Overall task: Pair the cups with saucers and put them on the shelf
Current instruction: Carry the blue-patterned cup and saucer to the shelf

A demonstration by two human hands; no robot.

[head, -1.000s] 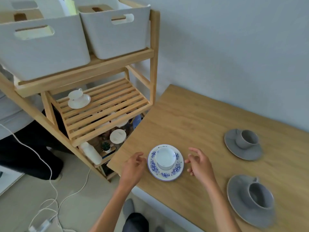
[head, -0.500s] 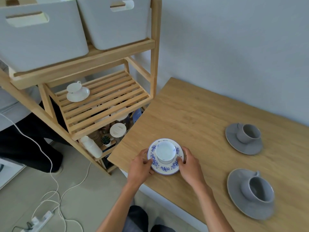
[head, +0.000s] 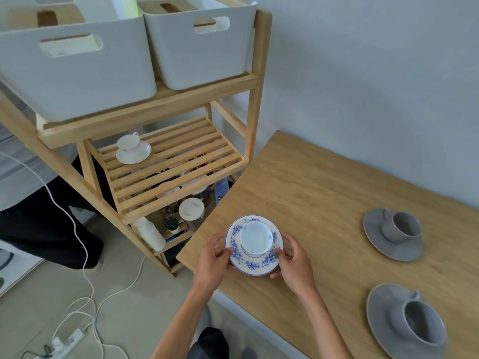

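Observation:
A white cup [head: 256, 239] stands on a blue-flowered saucer [head: 248, 265] near the table's left corner. My left hand [head: 211, 265] grips the saucer's left rim and my right hand [head: 293, 263] grips its right rim. Whether the saucer is lifted off the table I cannot tell. Two grey cup-and-saucer pairs sit on the table: one farther back [head: 400, 226], one at the near right [head: 412, 325]. A white cup on a white saucer [head: 132, 149] rests at the back left of the slatted middle shelf [head: 181, 164].
The wooden table [head: 324, 193] stands right of the wooden rack. Two white bins [head: 197, 45] fill the top shelf. Jars, a bottle [head: 150, 233] and a small plant crowd the bottom shelf. Cables and a power strip [head: 67, 343] lie on the floor. A person's dark legs [head: 39, 224] stand left.
My hands went from apart beside the saucer to closed on both its rims. The view has tilted up a little toward the rack.

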